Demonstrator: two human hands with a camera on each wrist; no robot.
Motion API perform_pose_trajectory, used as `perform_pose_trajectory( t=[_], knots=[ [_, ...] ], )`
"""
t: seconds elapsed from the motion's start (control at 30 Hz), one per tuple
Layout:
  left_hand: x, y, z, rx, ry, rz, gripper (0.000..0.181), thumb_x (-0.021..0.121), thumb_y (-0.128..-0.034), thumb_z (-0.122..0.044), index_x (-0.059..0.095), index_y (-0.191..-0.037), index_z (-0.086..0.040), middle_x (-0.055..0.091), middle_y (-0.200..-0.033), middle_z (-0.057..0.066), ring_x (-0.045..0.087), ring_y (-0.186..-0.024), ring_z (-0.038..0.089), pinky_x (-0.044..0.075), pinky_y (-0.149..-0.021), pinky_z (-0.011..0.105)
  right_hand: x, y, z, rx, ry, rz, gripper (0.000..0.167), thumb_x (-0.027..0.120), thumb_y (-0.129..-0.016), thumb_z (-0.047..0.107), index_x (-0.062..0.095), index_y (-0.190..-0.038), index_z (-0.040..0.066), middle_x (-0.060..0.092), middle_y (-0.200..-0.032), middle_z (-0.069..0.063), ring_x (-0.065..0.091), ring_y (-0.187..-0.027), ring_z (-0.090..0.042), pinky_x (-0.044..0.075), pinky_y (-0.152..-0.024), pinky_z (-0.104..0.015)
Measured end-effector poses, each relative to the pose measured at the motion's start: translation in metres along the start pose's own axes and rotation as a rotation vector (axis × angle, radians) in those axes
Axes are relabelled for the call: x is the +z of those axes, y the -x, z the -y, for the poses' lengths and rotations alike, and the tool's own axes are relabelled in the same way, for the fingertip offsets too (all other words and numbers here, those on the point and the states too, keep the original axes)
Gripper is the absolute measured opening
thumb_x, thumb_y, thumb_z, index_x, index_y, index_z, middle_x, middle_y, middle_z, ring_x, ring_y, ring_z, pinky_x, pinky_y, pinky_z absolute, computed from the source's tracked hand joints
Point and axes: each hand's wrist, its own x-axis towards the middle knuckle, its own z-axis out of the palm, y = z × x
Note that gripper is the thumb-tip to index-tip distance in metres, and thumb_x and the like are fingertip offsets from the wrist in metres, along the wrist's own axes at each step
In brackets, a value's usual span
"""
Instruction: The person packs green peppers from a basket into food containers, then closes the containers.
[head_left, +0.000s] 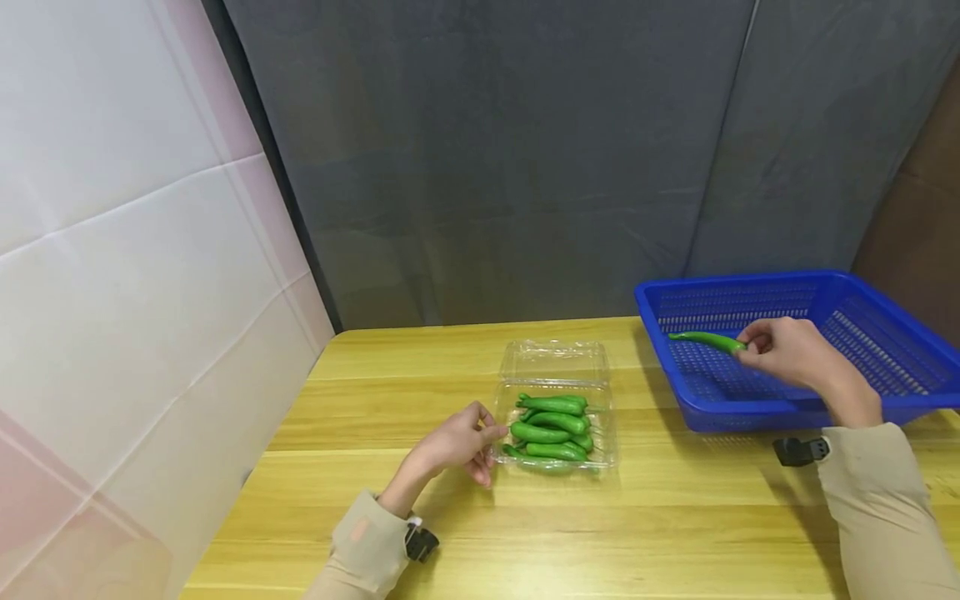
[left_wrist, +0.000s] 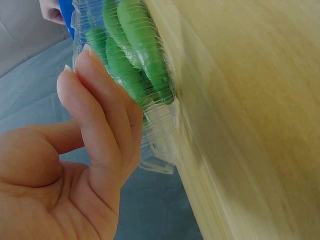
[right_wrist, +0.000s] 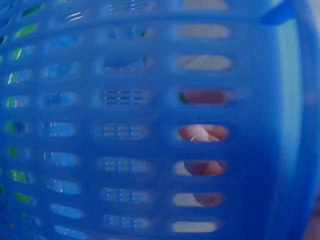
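My right hand (head_left: 787,354) pinches a green chili pepper (head_left: 708,339) by one end, over the blue plastic basket (head_left: 675,375). Through the slots of the basket wall (right_wrist: 250,150), the right wrist view catches only parts of that hand. On the table, a clear plastic clamshell box (head_left: 555,382) lies with its lid folded back and holds several green chili peppers (head_left: 551,418). My left hand (head_left: 457,442) is at the box's left side, thumb at the rim and other fingers outside; up close, those fingers (left_wrist: 100,100) are bent against the ribbed wall.
The wooden table (head_left: 360,383) ends at a dark grey cloth (head_left: 487,167) behind. A white panel (head_left: 150,250) stands along the left. The basket sits at the table's right side, near a brown surface (head_left: 922,200).
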Motion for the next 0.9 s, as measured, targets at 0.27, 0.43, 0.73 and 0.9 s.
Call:
perform_pose_trajectory(
  t=[0.27, 0.43, 0.73, 0.9],
  knots=[
    [0.000, 0.000, -0.001, 0.005, -0.004, 0.001, 0.021, 0.054, -0.1065, -0.017, 0.045, -0.107, 0.002, 0.060, -0.067, 0.013, 0.061, -0.045, 0.017, 0.062, -0.054, 0.040, -0.008, 0.003, 0.012, -0.024, -0.018, -0.059, 0.021, 0.073, -0.089, 0.020, 0.071, -0.097, 0.000, 0.065, -0.077, 0.006, 0.055, -0.066, -0.003, 0.044, -0.062, -0.024],
    [0.000, 0.001, -0.002, 0.004, -0.008, -0.002, 0.021, 0.054, -0.1065, -0.017, 0.045, -0.107, 0.001, 0.060, -0.067, 0.012, 0.061, -0.044, 0.017, 0.062, -0.053, 0.040, -0.011, 0.005, 0.017, -0.034, -0.031, -0.094, 0.019, 0.075, -0.088, 0.017, 0.071, -0.097, 0.000, 0.065, -0.077, 0.004, 0.056, -0.066, -0.002, 0.044, -0.061, -0.021],
    [0.000, 0.001, -0.001, 0.011, 0.003, 0.009, 0.021, 0.053, -0.1069, -0.017, 0.045, -0.108, 0.002, 0.059, -0.067, 0.012, 0.062, -0.045, 0.017, 0.062, -0.052, 0.037, -0.008, 0.004, 0.028, -0.096, -0.063, -0.162, 0.018, 0.078, -0.088, 0.011, 0.071, -0.099, -0.001, 0.066, -0.078, 0.002, 0.055, -0.066, 0.001, 0.046, -0.058, -0.016],
    [0.000, 0.001, -0.001, 0.013, -0.002, 0.008, 0.020, 0.053, -0.1070, -0.017, 0.045, -0.107, 0.002, 0.060, -0.067, 0.012, 0.062, -0.045, 0.017, 0.062, -0.052, 0.038, -0.003, 0.002, 0.036, -0.124, -0.076, -0.161, 0.017, 0.078, -0.088, 0.010, 0.071, -0.099, -0.001, 0.065, -0.079, 0.002, 0.056, -0.066, -0.001, 0.048, -0.057, -0.017]
  ],
)
